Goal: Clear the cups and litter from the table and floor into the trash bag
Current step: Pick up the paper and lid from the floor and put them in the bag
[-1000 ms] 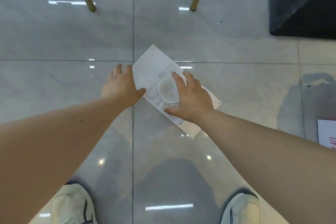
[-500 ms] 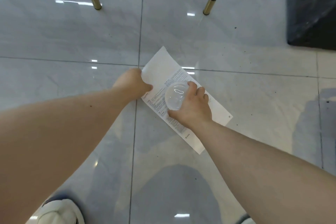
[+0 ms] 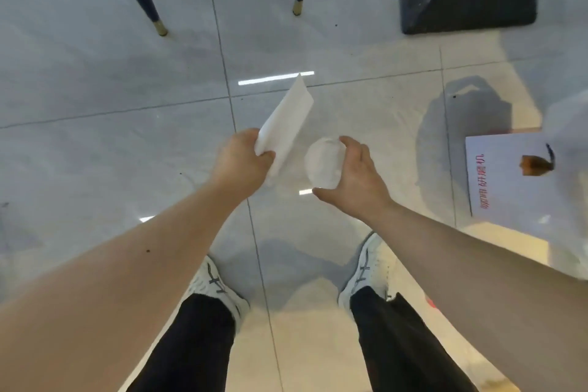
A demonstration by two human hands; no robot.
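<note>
Two bare arms over glossy grey floor tiles [image 3: 95,79], left hand [image 3: 243,162] clamped on folded white paper [image 3: 286,118], right hand [image 3: 353,180] gripping clear round plastic cup [image 3: 324,164]

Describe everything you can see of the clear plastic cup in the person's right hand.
The cup is clear, thin plastic, looking cloudy white against the pale floor. It is held off the floor and tipped so one round end faces the camera; which end that is cannot be told. The right hand has it in its grip, fingers curled over the top edge and thumb beneath. It appears empty. It hangs just right of the folded paper, not touching it.
</note>
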